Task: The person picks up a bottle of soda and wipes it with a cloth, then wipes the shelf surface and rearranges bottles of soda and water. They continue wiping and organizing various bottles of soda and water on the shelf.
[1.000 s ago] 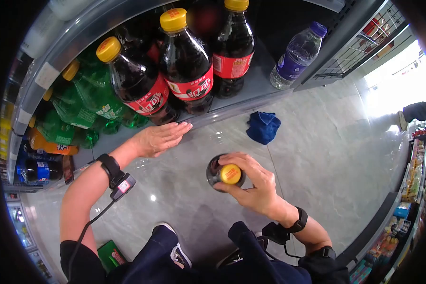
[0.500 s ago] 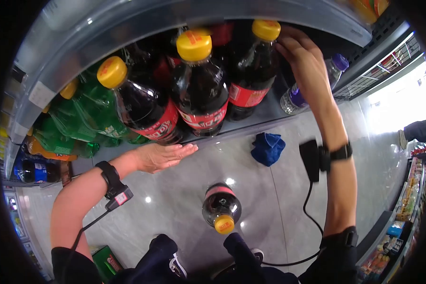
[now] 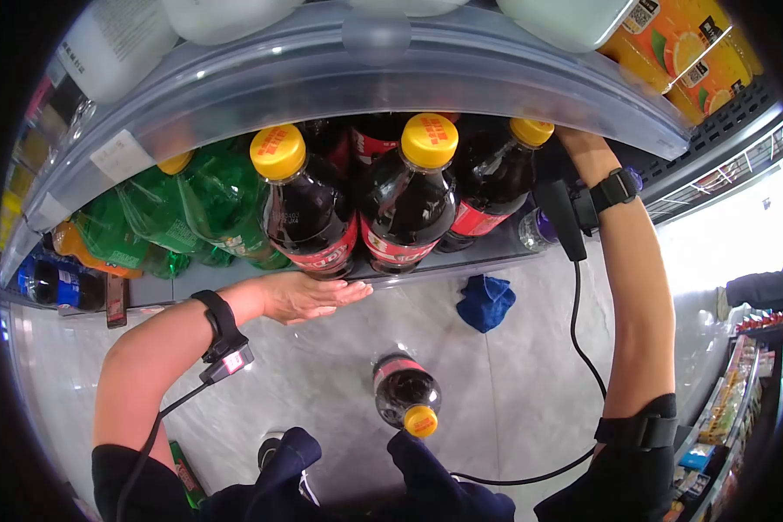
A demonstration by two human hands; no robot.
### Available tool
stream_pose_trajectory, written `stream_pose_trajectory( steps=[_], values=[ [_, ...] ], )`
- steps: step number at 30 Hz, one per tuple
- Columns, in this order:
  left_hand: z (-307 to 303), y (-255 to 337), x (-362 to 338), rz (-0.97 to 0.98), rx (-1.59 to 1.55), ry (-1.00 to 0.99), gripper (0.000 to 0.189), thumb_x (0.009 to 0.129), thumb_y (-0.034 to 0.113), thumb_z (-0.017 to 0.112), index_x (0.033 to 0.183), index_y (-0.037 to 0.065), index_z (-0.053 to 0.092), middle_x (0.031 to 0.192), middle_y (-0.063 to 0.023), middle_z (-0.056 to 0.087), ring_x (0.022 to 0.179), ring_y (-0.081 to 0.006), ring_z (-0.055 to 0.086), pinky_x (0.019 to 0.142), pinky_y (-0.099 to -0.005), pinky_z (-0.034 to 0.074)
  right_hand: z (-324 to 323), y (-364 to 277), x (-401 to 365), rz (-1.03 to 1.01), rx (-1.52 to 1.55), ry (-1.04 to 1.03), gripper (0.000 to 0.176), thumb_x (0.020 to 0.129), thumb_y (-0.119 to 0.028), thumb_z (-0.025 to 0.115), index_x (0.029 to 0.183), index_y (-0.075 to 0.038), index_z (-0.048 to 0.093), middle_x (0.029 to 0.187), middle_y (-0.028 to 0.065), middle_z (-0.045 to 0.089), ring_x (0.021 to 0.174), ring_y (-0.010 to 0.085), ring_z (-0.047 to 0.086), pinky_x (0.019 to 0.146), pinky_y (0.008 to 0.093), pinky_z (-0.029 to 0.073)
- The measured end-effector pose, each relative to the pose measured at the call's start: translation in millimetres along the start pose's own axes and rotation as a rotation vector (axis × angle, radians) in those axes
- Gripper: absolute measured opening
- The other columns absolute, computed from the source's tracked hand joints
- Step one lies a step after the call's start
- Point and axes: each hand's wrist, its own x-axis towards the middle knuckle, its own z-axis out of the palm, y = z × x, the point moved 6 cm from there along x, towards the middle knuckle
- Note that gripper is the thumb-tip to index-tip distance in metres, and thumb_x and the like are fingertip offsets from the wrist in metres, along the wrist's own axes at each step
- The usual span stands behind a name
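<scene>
My left hand [image 3: 309,297] lies with its fingers stretched out along the front edge of the lower shelf [image 3: 444,269], just below the cola bottle [image 3: 309,226] on the left. Beside that one stand a middle cola bottle [image 3: 409,217] and a right cola bottle [image 3: 491,187], all with yellow caps and red labels. My right hand [image 3: 580,143] reaches into the shelf behind the right cola bottle; the shelf above hides its fingers. Close to that wrist is a clear bottle with a purple label [image 3: 538,228], partly covered by the strapped-on black device [image 3: 561,213].
Green bottles [image 3: 209,204] fill the shelf's left side. Another cola bottle [image 3: 407,391] stands on the floor near my legs, and a blue cloth [image 3: 485,303] lies beyond it. Overhead, the upper shelf's clear front [image 3: 391,83] curves across. A cable [image 3: 583,339] hangs from my right wrist.
My right hand has gone deeper into the shelf, its fingers now out of sight. The view has tilted up, showing more of the upper shelf. My left hand stays at the shelf edge.
</scene>
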Motion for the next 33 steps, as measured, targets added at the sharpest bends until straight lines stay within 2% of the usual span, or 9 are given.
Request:
stream_pose_trajectory(
  steps=[4, 7, 10, 12, 15, 25, 27, 31, 33],
  values=[
    [5.0, 3.4, -0.4, -0.006, -0.011, -0.028, 0.054, 0.085, 0.03, 0.047, 0.129, 0.001, 0.051, 0.153, -0.0108, 0.022, 0.142, -0.0229, 0.016, 0.117, -0.0371, 0.003, -1.7, -10.3, -3.0, -0.114, -0.185, 0.036, 0.027, 0.084, -0.015, 0.058, 0.109, -0.006, 0.062, 0.109, 0.0133, 0.063, 0.102, 0.0292, 0.059, 0.087, 0.0374, 0.047],
    [2.8, 2.0, 0.2, -0.039, -0.01, 0.049, 0.055, 0.082, 0.032, 0.05, 0.127, 0.0, 0.053, 0.153, -0.0111, 0.021, 0.143, -0.0232, 0.015, 0.117, -0.0371, 0.003, -9.2, -14.4, -6.2, -0.169, -0.27, 0.057, 0.027, 0.083, -0.015, 0.058, 0.109, -0.007, 0.062, 0.109, 0.0137, 0.063, 0.102, 0.0304, 0.058, 0.087, 0.0378, 0.047],
    [4.8, 3.8, -0.1, -0.009, -0.12, -0.024, 0.054, 0.08, 0.027, 0.051, 0.125, -0.003, 0.053, 0.153, -0.0117, 0.021, 0.143, -0.0229, 0.015, 0.117, -0.0362, 0.004, -19.1, -11.3, -8.9, -0.208, -0.327, 0.072, 0.027, 0.083, -0.015, 0.058, 0.109, -0.009, 0.063, 0.11, 0.0141, 0.064, 0.103, 0.0316, 0.058, 0.088, 0.0383, 0.047],
    [4.2, 2.4, 0.2, -0.025, -0.097, -0.002, 0.049, 0.073, 0.034, 0.058, 0.113, 0.007, 0.062, 0.152, -0.0101, 0.025, 0.143, -0.0226, 0.016, 0.117, -0.039, 0.001, -28.0, -14.5, -10.7, -0.3, -0.286, 0.142, 0.025, 0.08, -0.011, 0.059, 0.104, -0.012, 0.065, 0.106, 0.0161, 0.064, 0.1, 0.0369, 0.057, 0.084, 0.041, 0.048],
    [3.9, 1.8, 0.6, -0.033, -0.106, 0.015, 0.045, 0.071, 0.033, 0.061, 0.107, 0.008, 0.064, 0.153, -0.0109, 0.024, 0.143, -0.0228, 0.014, 0.117, -0.0393, -0.002, -41.2, -9.4, -14.5, -0.248, -0.419, 0.04, 0.024, 0.081, -0.013, 0.059, 0.104, -0.012, 0.065, 0.106, 0.0149, 0.064, 0.099, 0.0364, 0.058, 0.083, 0.0408, 0.049],
    [4.6, 2.9, 0.5, -0.021, -0.21, 0.006, 0.047, 0.067, 0.032, 0.065, 0.105, 0.004, 0.062, 0.153, -0.0127, 0.023, 0.144, -0.0233, 0.012, 0.116, -0.0397, -0.003, -53.6, 1.6, -22.2, -0.192, -0.286, -0.034, 0.02, 0.086, -0.017, 0.05, 0.097, -0.007, 0.064, 0.095, 0.0172, 0.065, 0.088, 0.0364, 0.061, 0.075, 0.0439, 0.049],
    [7.1, 3.1, 0.3, -0.016, -0.325, -0.075, 0.051, 0.067, 0.025, 0.066, 0.111, -0.001, 0.06, 0.153, -0.0135, 0.021, 0.143, -0.022, 0.016, 0.116, -0.0347, 0.008, -50.4, 4.0, -21.8, -0.155, -0.312, -0.116, 0.02, 0.085, -0.015, 0.051, 0.096, -0.007, 0.065, 0.094, 0.0169, 0.066, 0.088, 0.0377, 0.06, 0.076, 0.0419, 0.049],
    [8.8, 4.1, -0.2, -0.032, -0.309, -0.046, 0.051, 0.065, 0.026, 0.067, 0.109, 0.0, 0.06, 0.153, -0.0135, 0.021, 0.143, -0.0219, 0.016, 0.116, -0.0348, 0.007, -42.9, 0.2, -23.4, -0.177, -0.39, -0.12, 0.019, 0.085, -0.017, 0.054, 0.095, -0.006, 0.065, 0.095, 0.0171, 0.066, 0.087, 0.0377, 0.061, 0.075, 0.0425, 0.049],
    [6.7, 3.4, 0.8, -0.034, -0.212, 0.037, 0.042, 0.069, 0.031, 0.065, 0.099, 0.002, 0.06, 0.152, -0.0126, 0.024, 0.143, -0.0223, 0.017, 0.116, -0.0389, 0.001, -44.1, -12.7, -27.4, -0.371, -0.629, 0.062, 0.021, 0.085, -0.021, 0.058, 0.097, -0.005, 0.066, 0.099, 0.0181, 0.066, 0.09, 0.037, 0.06, 0.077, 0.0424, 0.049]
  ],
)
